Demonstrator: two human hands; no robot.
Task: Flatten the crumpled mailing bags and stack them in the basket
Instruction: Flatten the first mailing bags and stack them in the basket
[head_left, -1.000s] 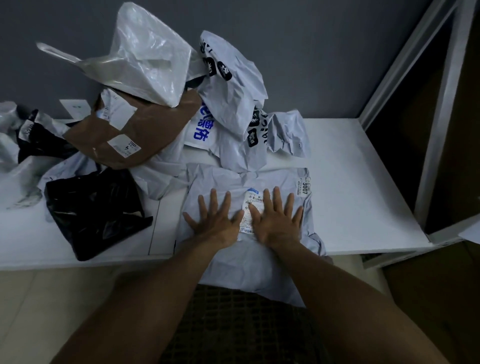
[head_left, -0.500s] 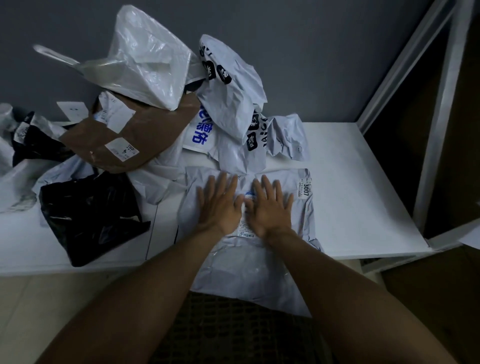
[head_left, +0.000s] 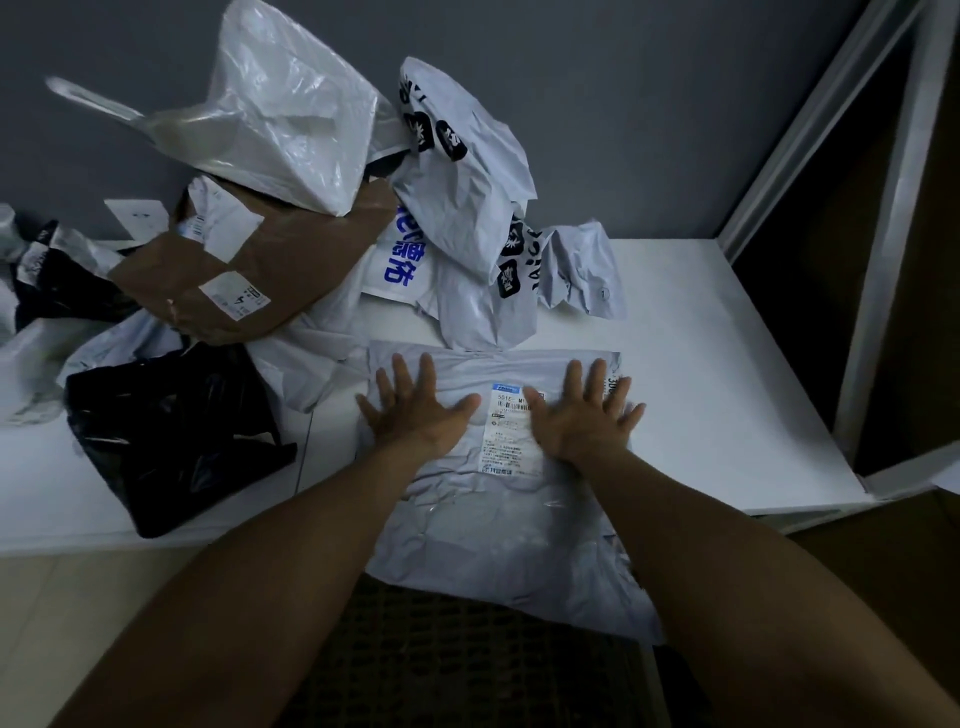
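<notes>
A pale grey mailing bag with a white shipping label lies spread on the white table, its near end hanging over the front edge. My left hand presses flat on the bag's left side, fingers spread. My right hand presses flat on its right side, just past the label. Below the overhang sits a dark woven basket, partly hidden by my forearms. More crumpled bags are heaped behind: a brown one, a white plastic one, grey printed ones and a black one.
A grey wall backs the table. A white metal frame rises at the right, with a dark opening behind it. Pale floor shows at the lower left. More crumpled black and white bags lie at the far left.
Both hands slid apart across the grey bag, from side by side over the label out toward its left and right edges, smoothing it. The label is now uncovered.
</notes>
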